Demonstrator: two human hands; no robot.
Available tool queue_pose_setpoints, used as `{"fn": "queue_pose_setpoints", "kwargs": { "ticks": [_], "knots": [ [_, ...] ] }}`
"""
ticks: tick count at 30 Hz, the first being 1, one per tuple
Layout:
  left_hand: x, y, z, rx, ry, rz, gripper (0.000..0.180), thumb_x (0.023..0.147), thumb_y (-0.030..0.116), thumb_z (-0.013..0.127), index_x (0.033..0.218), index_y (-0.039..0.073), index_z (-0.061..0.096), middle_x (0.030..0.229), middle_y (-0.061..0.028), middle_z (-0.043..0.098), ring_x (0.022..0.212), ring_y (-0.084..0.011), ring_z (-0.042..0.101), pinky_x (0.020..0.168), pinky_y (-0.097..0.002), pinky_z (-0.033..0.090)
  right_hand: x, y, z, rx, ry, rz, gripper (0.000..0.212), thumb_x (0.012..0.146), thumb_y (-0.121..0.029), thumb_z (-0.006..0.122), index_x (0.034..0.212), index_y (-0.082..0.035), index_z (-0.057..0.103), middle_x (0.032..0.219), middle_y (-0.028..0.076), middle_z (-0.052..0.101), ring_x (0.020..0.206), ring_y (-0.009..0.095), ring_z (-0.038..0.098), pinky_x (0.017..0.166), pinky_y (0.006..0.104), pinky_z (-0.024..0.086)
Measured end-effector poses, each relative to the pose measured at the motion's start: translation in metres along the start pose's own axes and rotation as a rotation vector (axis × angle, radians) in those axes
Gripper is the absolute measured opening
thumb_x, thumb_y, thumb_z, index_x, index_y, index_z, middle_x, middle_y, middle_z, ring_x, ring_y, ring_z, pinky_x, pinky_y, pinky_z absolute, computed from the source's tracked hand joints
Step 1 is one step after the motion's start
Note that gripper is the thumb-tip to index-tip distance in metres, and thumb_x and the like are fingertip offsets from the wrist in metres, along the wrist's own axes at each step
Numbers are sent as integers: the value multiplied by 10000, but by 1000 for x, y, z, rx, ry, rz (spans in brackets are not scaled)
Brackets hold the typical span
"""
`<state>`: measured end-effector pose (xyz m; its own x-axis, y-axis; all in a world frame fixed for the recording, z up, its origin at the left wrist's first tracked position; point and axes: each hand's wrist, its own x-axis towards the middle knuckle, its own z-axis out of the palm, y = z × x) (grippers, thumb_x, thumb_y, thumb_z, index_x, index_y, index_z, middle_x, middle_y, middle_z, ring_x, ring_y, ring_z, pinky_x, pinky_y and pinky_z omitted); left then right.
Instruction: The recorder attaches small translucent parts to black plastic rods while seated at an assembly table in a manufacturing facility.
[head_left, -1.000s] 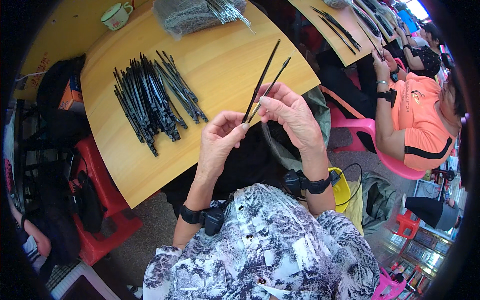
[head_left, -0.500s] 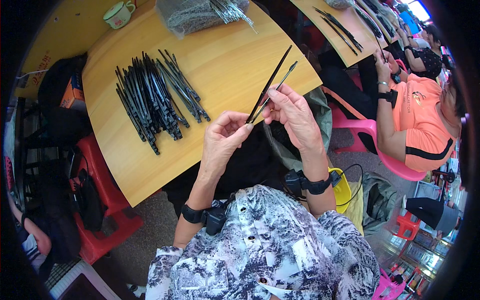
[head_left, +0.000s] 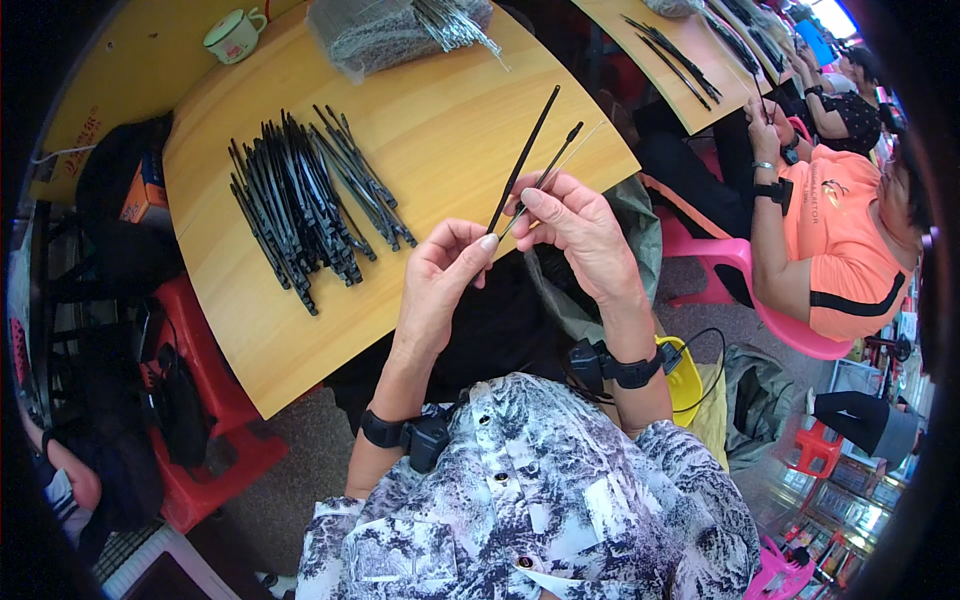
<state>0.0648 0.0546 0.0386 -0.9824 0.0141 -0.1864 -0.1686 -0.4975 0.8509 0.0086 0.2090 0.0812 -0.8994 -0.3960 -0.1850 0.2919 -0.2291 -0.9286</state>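
Observation:
My left hand (head_left: 440, 280) pinches the lower end of a long, thin black strip (head_left: 530, 145) between thumb and fingers; the strip leans up and to the right. Close beside it, my right hand (head_left: 585, 235) grips a thinner dark rod (head_left: 563, 149) with a small dark tip. A fine pale wire or strip (head_left: 583, 146) sticks out next to that rod; whether the two are joined, I cannot tell. Both hands are over the table's near edge, their fingertips nearly touching. To their left lies a heap of similar black strips (head_left: 295, 200) with blocky near ends, and a smaller bunch (head_left: 358, 180) alongside.
On the wooden table (head_left: 300, 365), a clear plastic bag (head_left: 385, 45) with thin silvery pieces (head_left: 450, 25) sits at the far side. A lidded cup (head_left: 232, 38) stands far left. Red stools (head_left: 215, 420) flank the left. At right, a person in orange (head_left: 840, 230) works at another table (head_left: 650, 70).
My right hand has shifted slightly left and down, turning the dark rod. The pale wire now shows beside it. The black strip in my left hand has tilted more upright.

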Motion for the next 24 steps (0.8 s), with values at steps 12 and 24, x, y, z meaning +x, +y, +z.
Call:
{"fn": "queue_pose_setpoints", "kwargs": {
  "ticks": [12, 24],
  "knots": [
    [14, 8, 10, -94, -73, -8, 172, 811, 140, 638, 904, 40, 534, 732, 20, 541, 603, -41, 483, 511, -176, 374, 6, 6, -1, -27, 33, -71, 181, 863, -143, 571, 971, -1, 539, 779, 24, 567, 667, 60, 563, 558, 175, 476],
    [21, -5, 10, -77, -35, 17, 138, 802, 103, 615, 899, 44, 536, 735, 20, 502, 589, -45, 448, 503, -190, 366, -1, 5, -2, -75, 101, -90, 160, 839, -130, 590, 949, -18, 559, 842, 28, 585, 753, 67, 557, 637, 199, 467]
  ]
}}
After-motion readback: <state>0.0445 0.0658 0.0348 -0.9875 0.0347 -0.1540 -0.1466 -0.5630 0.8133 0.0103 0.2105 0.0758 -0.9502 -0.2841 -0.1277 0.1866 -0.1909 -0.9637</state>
